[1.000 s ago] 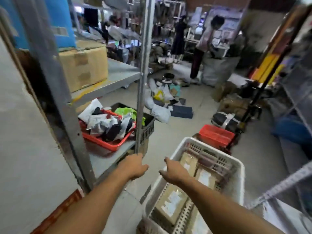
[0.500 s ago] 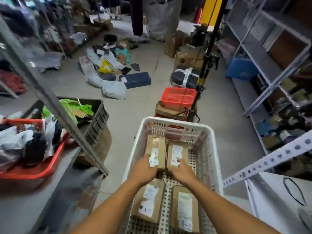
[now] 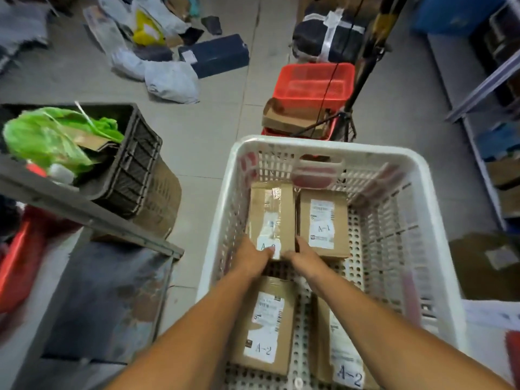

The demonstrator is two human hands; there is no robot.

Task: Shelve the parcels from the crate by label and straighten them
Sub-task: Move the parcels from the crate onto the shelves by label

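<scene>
Far-left parcel [image 3: 271, 218] in white crate [image 3: 422, 175] now gripped at near end by left hand [image 3: 253, 258] and right hand [image 3: 302, 256], half a second after first contact. A-1 parcel [image 3: 323, 223] lies just right of grip; pick-up judged imminent, shelving not begun.

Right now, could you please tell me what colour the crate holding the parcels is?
White, with a perforated lattice; the crate shows best in the head view.
</scene>
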